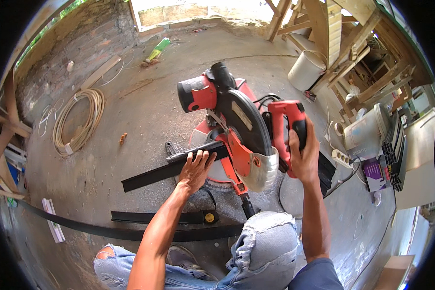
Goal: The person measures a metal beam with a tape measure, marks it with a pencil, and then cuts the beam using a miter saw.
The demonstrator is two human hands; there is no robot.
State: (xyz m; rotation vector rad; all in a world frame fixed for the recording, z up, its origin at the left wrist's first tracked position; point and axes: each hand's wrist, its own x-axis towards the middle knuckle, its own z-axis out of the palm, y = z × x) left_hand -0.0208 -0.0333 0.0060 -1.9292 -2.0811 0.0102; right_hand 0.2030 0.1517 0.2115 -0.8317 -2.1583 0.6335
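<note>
A red and black miter saw stands on the floor in front of my knees. My right hand is wrapped round its red handle, at the right of the blade guard. A long black profile lies across the saw's base against the fence and sticks out to the left. My left hand holds it down there, fingers bent over its upper edge, left of the blade. Another black piece shows right of the saw, partly behind my right arm. The silvery lower guard hides the cutting spot.
Two black strips lie between the saw and my legs; one bears a yellow disc. At left is a coiled hose. To the right are a power strip, cables, a purple box and buckets.
</note>
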